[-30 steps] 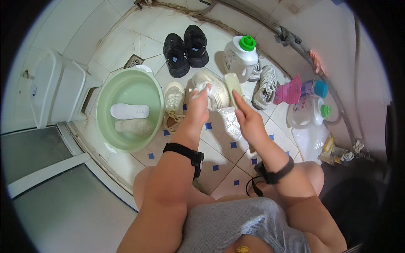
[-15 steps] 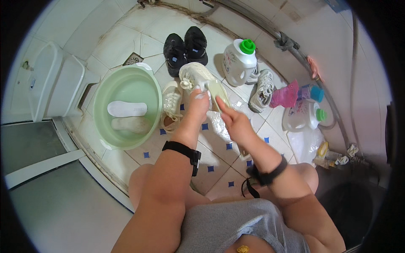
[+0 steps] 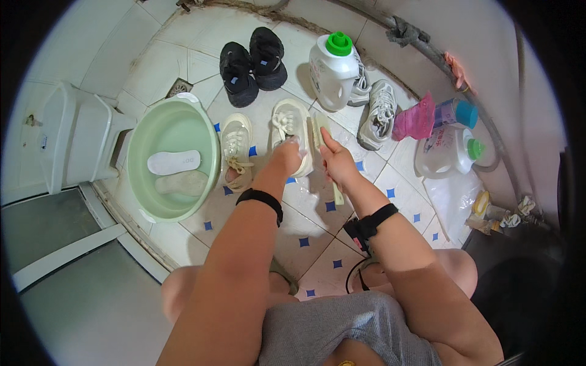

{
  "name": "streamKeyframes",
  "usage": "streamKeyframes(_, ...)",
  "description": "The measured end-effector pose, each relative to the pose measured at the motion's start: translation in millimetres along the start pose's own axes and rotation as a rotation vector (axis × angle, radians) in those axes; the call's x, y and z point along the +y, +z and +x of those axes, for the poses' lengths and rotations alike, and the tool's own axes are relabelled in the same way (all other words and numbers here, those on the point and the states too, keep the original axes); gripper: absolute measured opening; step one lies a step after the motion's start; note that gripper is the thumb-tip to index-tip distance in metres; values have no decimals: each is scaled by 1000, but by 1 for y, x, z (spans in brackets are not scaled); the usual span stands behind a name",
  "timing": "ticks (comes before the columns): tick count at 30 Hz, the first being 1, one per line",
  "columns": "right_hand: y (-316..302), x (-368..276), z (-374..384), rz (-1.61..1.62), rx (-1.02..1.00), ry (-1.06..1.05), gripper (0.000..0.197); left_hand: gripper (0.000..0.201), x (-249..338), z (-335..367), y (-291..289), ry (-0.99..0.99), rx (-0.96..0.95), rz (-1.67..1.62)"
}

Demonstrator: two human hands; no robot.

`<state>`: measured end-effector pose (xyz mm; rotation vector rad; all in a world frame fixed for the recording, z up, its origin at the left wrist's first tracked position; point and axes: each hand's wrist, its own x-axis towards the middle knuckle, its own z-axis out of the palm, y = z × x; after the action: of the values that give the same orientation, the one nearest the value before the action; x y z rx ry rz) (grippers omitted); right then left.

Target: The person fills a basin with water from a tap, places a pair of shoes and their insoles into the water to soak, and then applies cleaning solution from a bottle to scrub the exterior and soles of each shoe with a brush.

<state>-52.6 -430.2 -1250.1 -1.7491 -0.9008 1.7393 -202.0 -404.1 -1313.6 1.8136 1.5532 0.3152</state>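
In front of me, a cream lace-up canvas shoe (image 3: 287, 114) points its toe away, sole toward the floor. My left hand (image 3: 287, 157) is closed round its heel opening, with a little foam near the fingers. Along the shoe's right side is a pale scrubbing brush (image 3: 318, 125), its handle gripped in my right hand (image 3: 339, 161). Whether the bristles touch the shoe is hard to see. To the left stands the matching cream shoe (image 3: 235, 140), laces loose. A light green basin (image 3: 217, 146) of water holds a white insole (image 3: 174, 162) and a greyer insole (image 3: 182, 183).
Black shoes (image 3: 238, 73) stand farther back. A white jug with green cap (image 3: 332, 76) is beside grey-white sneakers (image 3: 378, 110). At right are a pink bag (image 3: 415, 119), a blue-capped container (image 3: 466, 114) and another green-capped jug (image 3: 445, 152). A floor drain (image 3: 179, 88) lies behind the basin.
The shoe, tilted and raised before, now sits flatter with its laces facing up. The brush has swung from across its side to alongside it. The whole view has shifted slightly.
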Motion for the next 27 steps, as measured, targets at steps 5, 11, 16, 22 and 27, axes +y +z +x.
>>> streamKeyframes(5,6,41,13,-191,59,-121,53,31,-50,2,54,-136,-134,-87)
streamKeyframes(11,14,162,1,-408,133,-468,55,29,-37,9,57,-428,-87,-825)
streamKeyframes(16,36,77,55,-585,81,-254,56,23,-59,5,47,-291,30,-1280)
streamKeyframes(22,43,138,4,-482,69,-495,56,40,-63,8,44,-661,-1,-1756)
streamKeyframes(27,36,69,64,-594,136,-247,54,39,-57,19,52,-599,8,-1706)
